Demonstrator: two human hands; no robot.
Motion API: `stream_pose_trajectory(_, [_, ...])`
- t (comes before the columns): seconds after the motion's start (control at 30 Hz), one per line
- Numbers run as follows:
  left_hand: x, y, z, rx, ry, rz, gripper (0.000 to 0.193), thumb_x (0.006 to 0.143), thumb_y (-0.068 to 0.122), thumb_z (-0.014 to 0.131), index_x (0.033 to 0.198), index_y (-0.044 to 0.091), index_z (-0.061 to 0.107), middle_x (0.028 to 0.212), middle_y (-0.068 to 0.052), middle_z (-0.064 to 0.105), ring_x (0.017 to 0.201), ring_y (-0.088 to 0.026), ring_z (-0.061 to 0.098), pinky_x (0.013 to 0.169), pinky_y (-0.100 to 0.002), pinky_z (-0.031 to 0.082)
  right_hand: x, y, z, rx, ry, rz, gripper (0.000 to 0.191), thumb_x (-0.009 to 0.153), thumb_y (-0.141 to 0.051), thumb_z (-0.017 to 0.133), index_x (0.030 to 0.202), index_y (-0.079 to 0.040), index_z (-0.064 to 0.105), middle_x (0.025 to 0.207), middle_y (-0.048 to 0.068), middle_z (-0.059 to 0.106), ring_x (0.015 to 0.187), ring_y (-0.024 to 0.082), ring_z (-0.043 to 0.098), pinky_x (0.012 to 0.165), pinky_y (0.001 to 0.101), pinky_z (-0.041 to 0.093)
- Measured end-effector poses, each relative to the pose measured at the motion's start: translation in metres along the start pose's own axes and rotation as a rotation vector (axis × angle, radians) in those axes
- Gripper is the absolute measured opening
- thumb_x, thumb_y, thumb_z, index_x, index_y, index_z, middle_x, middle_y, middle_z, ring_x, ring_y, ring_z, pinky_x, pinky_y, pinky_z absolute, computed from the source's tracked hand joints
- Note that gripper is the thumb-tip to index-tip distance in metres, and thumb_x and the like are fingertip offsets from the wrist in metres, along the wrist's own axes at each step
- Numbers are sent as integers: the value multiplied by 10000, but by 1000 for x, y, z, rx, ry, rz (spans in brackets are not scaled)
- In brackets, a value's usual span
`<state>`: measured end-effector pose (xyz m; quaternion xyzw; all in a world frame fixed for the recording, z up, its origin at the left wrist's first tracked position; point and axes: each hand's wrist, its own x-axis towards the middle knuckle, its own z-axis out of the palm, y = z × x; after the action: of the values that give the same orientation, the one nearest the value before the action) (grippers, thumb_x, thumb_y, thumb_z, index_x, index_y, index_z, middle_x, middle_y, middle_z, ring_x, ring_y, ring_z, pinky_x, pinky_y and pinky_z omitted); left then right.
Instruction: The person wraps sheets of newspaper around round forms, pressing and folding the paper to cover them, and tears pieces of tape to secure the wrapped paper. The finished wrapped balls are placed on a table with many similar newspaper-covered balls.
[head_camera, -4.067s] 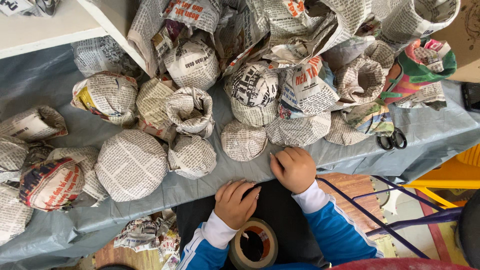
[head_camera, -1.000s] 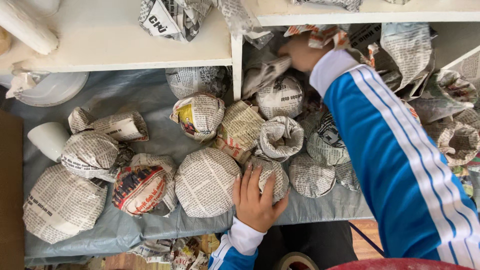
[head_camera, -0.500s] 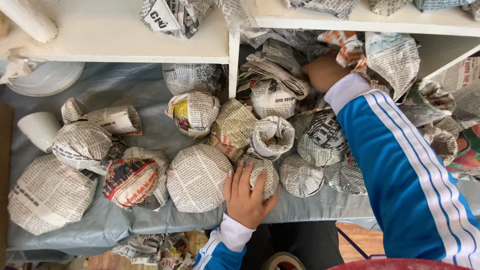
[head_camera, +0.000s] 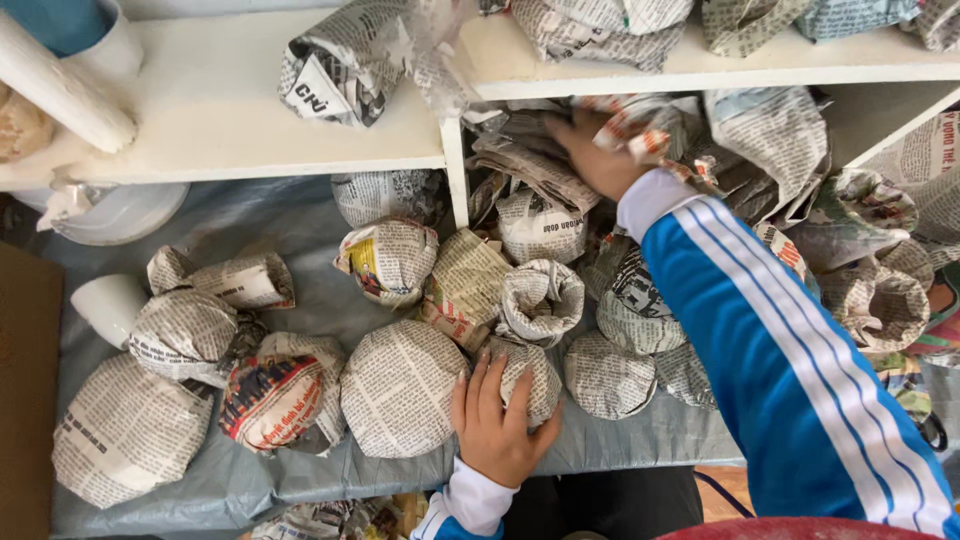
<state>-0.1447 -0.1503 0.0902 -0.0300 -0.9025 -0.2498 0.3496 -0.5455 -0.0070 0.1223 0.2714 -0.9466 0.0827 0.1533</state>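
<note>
From the head camera, the left hand (head_camera: 497, 420) lay flat, fingers spread, on a small newspaper-wrapped bundle (head_camera: 530, 378) at the near edge of the grey table cover (head_camera: 300, 210); it pressed on the bundle rather than clasping it. A larger round bundle (head_camera: 400, 388) sat just to its left, touching the hand's side. The right hand (head_camera: 590, 150), in a blue sleeve (head_camera: 790, 360) with white stripes, reached under the white shelf (head_camera: 260, 110) into a heap of crumpled wrapped parcels (head_camera: 530, 165); its fingers rested on the paper, but whether they gripped anything could not be told. More wrapped bundles crowded the cover, among them a red-printed one (head_camera: 280, 400). A white cup (head_camera: 108, 305) lay at the left.
</note>
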Motion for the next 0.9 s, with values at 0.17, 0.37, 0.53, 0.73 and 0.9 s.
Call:
stream_pose_trajectory(0.17, [0,1,0,6,5,5,624,824,403,811,1331,136,567,1370,-182,575,1279,-401,585,1093,-591,346,9,35,18,-1743,-188,-472,505,896,-204,628,1367,-24,607,1197,266,643,1084,396,654,896,501,554])
stream_pose_trajectory(0.37, [-1,2,1,11,19,8,620,836,402,813,1344,142,569,1362,-177,580,1281,-394,590,1108,-579,346,-13,92,-34,27,278,230,367,1084,-353,619,1253,-32,673,1027,291,695,861,504,677,771,574,563])
stream_pose_trajectory(0.53, [-1,4,0,12,34,10,598,841,387,814,1339,142,590,1373,-171,580,1288,-384,593,1121,-573,351,-37,109,-70,-492,123,97,248,1122,-241,579,1175,-39,713,1062,212,728,959,412,704,744,533,552])
stream_pose_trajectory(0.73, [0,3,-1,10,38,21,608,838,389,815,1339,132,584,1377,-174,574,1292,-391,585,1121,-576,348,-45,61,-91,-915,149,16,394,1043,-218,545,1410,-123,650,1233,187,686,1084,373,668,857,518,502])
stream_pose_trajectory(0.9, [-1,3,0,16,29,19,607,844,398,814,1340,133,585,1376,-171,568,1303,-389,576,1123,-580,341,-41,7,-108,-646,10,-648,527,838,-174,569,1342,-315,630,1429,62,625,1261,274,624,1028,459,464])
